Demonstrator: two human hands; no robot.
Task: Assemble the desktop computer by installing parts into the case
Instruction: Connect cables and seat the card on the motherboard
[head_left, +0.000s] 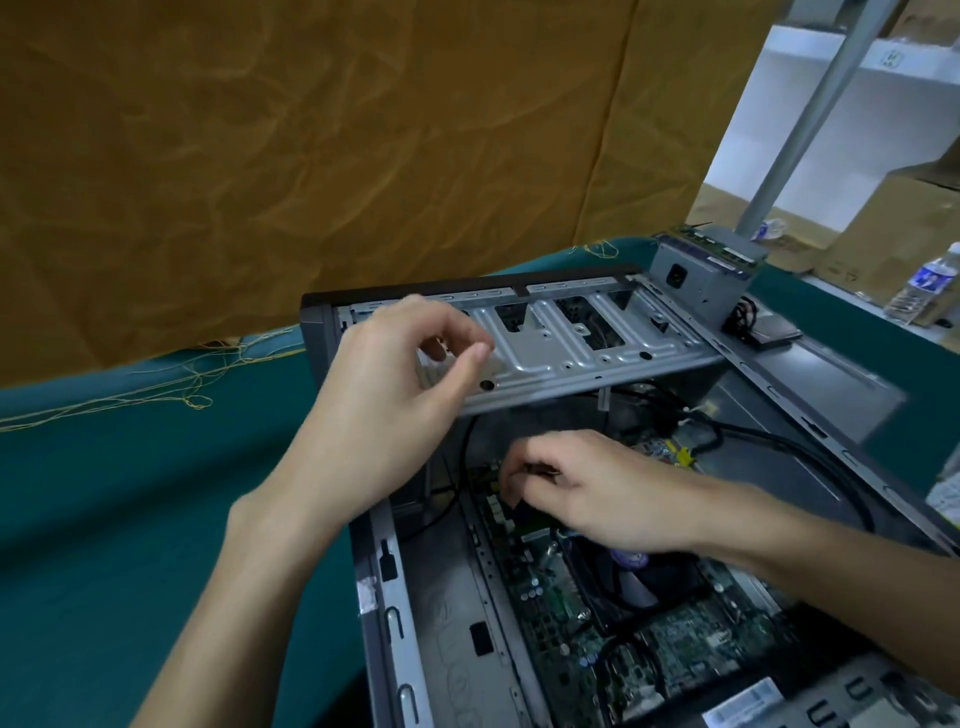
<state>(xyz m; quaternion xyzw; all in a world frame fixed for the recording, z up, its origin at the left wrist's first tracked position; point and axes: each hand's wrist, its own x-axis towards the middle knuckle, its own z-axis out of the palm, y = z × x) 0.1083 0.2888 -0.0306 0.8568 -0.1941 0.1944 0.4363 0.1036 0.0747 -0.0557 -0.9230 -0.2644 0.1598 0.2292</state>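
Pinching a black connector (524, 501) above the motherboard (670, 639), right hand (597, 493); left hand (400, 395) loosely curled, empty.

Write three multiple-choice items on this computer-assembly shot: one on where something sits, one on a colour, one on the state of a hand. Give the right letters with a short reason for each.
1. Where is the power supply?
A. On the table beyond the case
B. Mounted inside the case
C. In the left hand

2. What colour is the table cover?
A. Red
B. Teal green
C. White

3. What is the right hand doing?
A. Resting flat on the table
B. Lifting the water bottle
C. Pinching a dark part over the motherboard

Answers: 1 A, the grey box stands outside the frame; 2 B, teal cloth surrounds the case; 3 C, its fingertips curl round something dark inside the case.
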